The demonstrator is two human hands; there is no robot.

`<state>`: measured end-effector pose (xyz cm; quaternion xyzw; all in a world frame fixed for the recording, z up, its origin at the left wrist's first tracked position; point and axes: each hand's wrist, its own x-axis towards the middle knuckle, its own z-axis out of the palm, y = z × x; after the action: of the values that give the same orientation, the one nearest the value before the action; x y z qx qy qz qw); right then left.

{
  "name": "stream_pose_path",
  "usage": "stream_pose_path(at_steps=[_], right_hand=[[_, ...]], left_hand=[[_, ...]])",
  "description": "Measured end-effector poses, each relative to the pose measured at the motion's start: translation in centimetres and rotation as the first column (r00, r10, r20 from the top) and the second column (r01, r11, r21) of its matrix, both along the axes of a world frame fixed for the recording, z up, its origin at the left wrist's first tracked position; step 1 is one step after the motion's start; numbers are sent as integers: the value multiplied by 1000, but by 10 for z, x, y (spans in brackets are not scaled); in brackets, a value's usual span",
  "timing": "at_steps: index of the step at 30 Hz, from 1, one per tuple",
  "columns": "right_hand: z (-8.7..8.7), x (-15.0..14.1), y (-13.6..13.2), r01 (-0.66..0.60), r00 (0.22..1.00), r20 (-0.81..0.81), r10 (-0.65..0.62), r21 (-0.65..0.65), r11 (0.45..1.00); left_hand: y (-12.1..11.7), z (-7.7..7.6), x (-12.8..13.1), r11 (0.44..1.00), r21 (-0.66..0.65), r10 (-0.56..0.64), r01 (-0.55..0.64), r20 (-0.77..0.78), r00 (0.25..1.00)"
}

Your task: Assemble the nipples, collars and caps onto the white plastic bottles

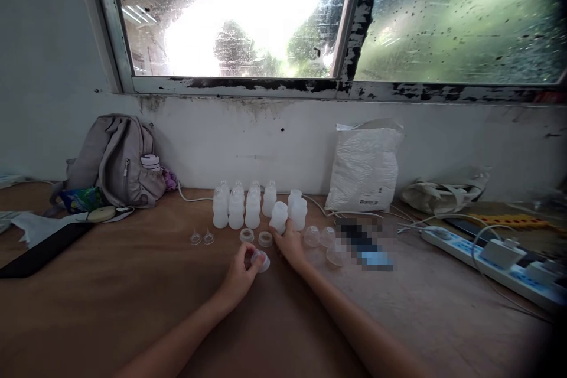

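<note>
My left hand pinches a bottle collar with a clear nipple just above the table. A little further off, my right hand has its fingers around the lower part of a white, open-topped baby bottle. Another open bottle stands right beside it. Between the hands and the bottles lie two loose collar rings, a left ring and a right ring. Two clear nipples stand to the left. Several clear dome caps sit right of my right hand.
Several capped baby bottles stand in rows near the wall. A grey backpack and a black flat case are at the left. A white padded bag, a blurred-out patch and a power strip with cables occupy the right.
</note>
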<state>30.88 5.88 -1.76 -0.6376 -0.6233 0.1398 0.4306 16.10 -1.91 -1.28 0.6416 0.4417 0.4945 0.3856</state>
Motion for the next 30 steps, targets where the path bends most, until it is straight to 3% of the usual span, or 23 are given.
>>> stream_pose_path(at_steps=[4,9,15,18,20,23,26,30], right_hand=[[3,3,-22,-20,1000,7,19,75,997],[7,12,-57,-90,991,119,59,279,956],[5,21,-86,-347,892,372,258,198,917],[5,20,-90,-447,815,472,336,143,883],[5,19,-89,-448,796,501,339,111,887],[5,19,-86,-433,792,511,335,82,898],[6,20,-84,-464,781,501,372,67,884],[6,21,-83,-488,782,472,408,56,871]], left_hand=[[-2,1,-1,993,20,120,-120,36,992],[-18,10,0,989,60,126,-132,104,987],[-16,55,8,936,305,126,-175,173,977],[-4,70,16,935,339,76,-106,99,992],[2,67,22,944,326,52,-57,21,998],[5,49,27,946,317,86,-71,-32,996],[2,30,29,947,307,105,-94,-20,994],[0,17,32,957,283,49,-61,49,998]])
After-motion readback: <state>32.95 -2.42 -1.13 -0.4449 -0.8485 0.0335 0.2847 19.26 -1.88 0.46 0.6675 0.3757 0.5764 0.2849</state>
